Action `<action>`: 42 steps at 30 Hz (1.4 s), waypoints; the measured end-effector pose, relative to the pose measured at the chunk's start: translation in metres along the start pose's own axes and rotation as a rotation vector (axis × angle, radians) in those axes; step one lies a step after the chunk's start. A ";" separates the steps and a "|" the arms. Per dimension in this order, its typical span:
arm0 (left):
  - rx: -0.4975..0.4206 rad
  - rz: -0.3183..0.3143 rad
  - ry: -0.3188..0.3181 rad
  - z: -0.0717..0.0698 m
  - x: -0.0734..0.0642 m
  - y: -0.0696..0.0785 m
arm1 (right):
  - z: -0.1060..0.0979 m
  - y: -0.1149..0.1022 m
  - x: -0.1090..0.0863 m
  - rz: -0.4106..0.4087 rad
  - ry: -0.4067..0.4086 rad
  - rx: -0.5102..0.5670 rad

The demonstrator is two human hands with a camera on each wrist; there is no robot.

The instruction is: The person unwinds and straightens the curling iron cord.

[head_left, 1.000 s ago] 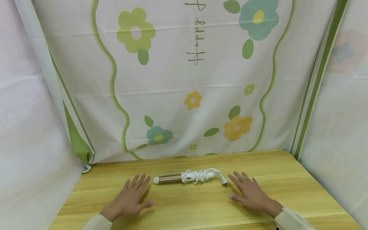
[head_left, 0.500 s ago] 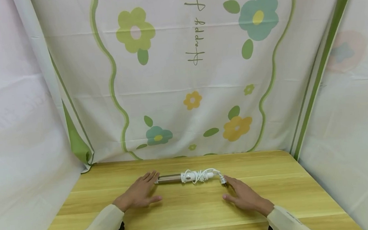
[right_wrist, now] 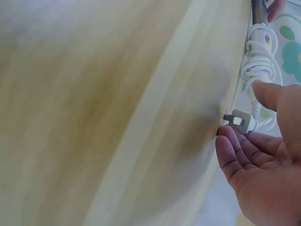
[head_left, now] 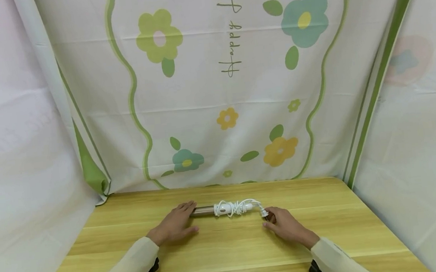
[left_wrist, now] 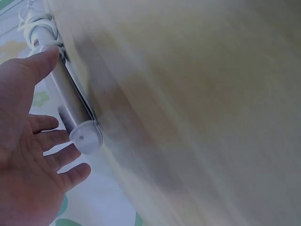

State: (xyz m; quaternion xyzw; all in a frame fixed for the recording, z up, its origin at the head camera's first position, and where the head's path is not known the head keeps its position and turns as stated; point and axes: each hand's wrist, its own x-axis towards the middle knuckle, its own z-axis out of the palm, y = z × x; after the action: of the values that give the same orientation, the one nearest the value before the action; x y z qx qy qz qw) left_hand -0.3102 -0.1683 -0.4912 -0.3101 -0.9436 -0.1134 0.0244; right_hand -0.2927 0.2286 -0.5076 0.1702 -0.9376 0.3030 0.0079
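A curling iron [head_left: 202, 211] with a gold-brown barrel and white handle lies crosswise on the wooden table. Its white cord [head_left: 240, 207] is wound around the handle, and the two-pin plug [right_wrist: 241, 121] sticks out at the right end. My left hand [head_left: 174, 224] reaches over the barrel's tip with fingers stretched and thumb apart; in the left wrist view the white end cap [left_wrist: 86, 137] shows beside the fingertips. My right hand [head_left: 287, 225] is at the plug, its fingers bent loosely beside it. In the right wrist view the thumb stands away from the plug.
A wood-grain table [head_left: 228, 256] spreads out under both hands. Behind it hangs a white cloth [head_left: 198, 90] printed with flowers, and pale cloth sides [head_left: 18, 170] close in the left and right.
My left hand has moved right, from beside the iron to over its barrel tip. My right hand has moved left to the plug, its fingers bending. The iron stays in place.
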 end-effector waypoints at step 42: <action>-0.009 -0.086 0.106 0.018 0.031 0.008 | 0.007 0.004 0.010 0.134 0.191 0.192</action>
State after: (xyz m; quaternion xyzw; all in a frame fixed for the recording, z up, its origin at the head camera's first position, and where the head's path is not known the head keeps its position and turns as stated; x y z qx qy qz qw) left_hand -0.3302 -0.1396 -0.5033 -0.2627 -0.9530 -0.1350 0.0682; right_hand -0.3029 0.2248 -0.5145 0.0775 -0.9087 0.4058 0.0604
